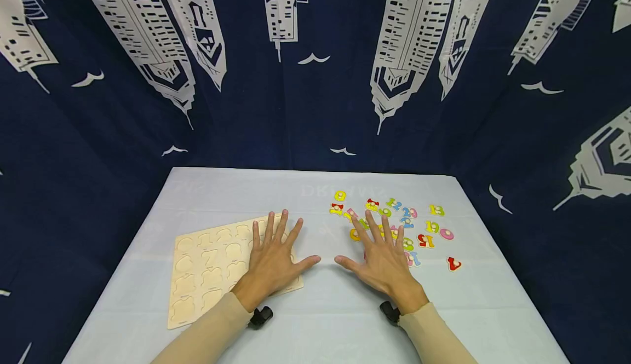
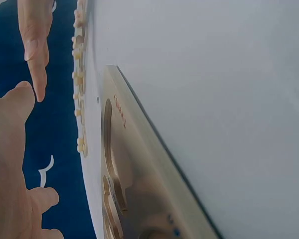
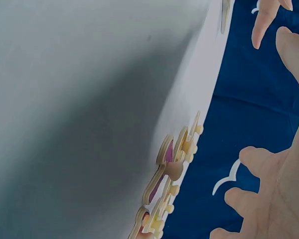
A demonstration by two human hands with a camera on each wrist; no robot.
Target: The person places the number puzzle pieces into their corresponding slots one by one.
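Observation:
My left hand is spread flat above the right part of a pale wooden puzzle board with number-shaped recesses. In the left wrist view, that hand is raised clear of the board, which bears small printed lettering. My right hand, fingers likewise spread, hovers over the near left side of a scatter of colourful number pieces, hiding some of them. The right wrist view has this hand apart from the knobbed pieces. Neither hand holds anything.
A white cloth covers the table. Single pieces lie farther out, such as a red number four at the right and a yellow zero at the back. Behind the table hangs a dark blue curtain with white building prints.

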